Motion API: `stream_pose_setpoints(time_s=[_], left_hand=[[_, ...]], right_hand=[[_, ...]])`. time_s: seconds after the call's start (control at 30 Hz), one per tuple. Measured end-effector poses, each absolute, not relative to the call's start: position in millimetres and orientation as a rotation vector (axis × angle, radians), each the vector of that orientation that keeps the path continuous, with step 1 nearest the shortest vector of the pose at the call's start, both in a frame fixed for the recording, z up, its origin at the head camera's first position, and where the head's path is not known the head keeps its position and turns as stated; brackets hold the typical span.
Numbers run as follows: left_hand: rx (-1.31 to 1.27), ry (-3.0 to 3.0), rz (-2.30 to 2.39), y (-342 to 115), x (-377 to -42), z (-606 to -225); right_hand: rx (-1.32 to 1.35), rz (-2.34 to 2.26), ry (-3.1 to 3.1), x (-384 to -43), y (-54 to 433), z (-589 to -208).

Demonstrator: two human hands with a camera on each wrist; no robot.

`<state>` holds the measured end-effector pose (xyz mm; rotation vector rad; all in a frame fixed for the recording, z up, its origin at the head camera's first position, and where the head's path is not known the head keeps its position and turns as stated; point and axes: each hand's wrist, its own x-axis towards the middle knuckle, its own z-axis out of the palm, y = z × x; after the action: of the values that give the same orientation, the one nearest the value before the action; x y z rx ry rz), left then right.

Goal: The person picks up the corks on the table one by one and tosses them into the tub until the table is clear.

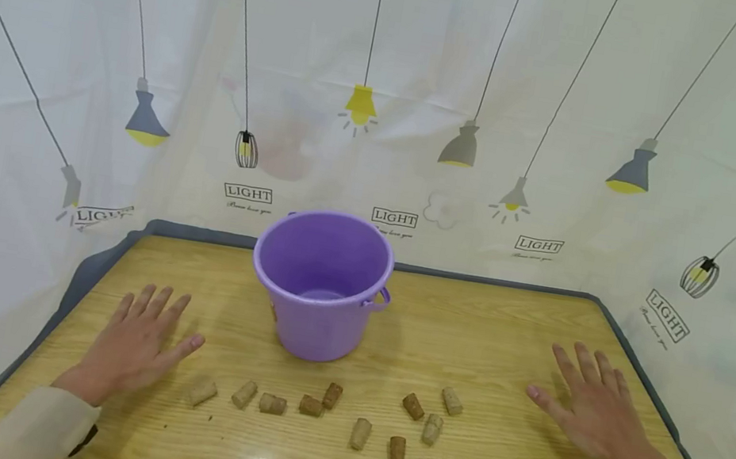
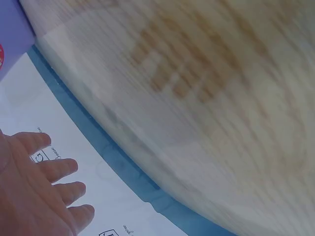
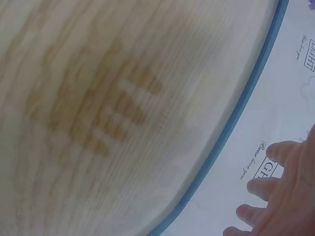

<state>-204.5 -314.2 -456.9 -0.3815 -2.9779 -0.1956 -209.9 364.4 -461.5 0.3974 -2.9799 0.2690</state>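
Observation:
My left hand [image 1: 133,343], palm down with fingers spread, is over the left part of the table and holds nothing. On the right side my right hand [image 1: 601,417] is spread the same way, also holding nothing. Between them several wine corks lie scattered, some pale, some brown. Nearest my left hand is a pale cork [image 1: 202,393]; nearest my right is another pale cork [image 1: 452,401]. Behind the corks stands an upright purple bucket [image 1: 321,326], its inside bare. In both wrist views, the left fingers [image 2: 59,169] and right fingers [image 3: 263,187] extend beyond the table's reflection of each hand.
The glossy wooden table [image 1: 484,320] has a dark blue edge [image 1: 476,279] along its back and sides. A white curtain [image 1: 326,38] printed with hanging lamps surrounds it. The bucket's handle [image 1: 378,301] hangs toward the right. Tiny dark crumbs lie near the front left.

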Motion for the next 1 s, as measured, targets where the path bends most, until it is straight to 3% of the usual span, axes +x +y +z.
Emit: stream_pose_setpoints(time_s=[1.0], left_hand=[[-0.477, -2.859, -0.535, -287.2, -218.9, -445.5]], right_hand=[[0.448, 0.306, -2.934, -204.9, 351.2, -460.0]])
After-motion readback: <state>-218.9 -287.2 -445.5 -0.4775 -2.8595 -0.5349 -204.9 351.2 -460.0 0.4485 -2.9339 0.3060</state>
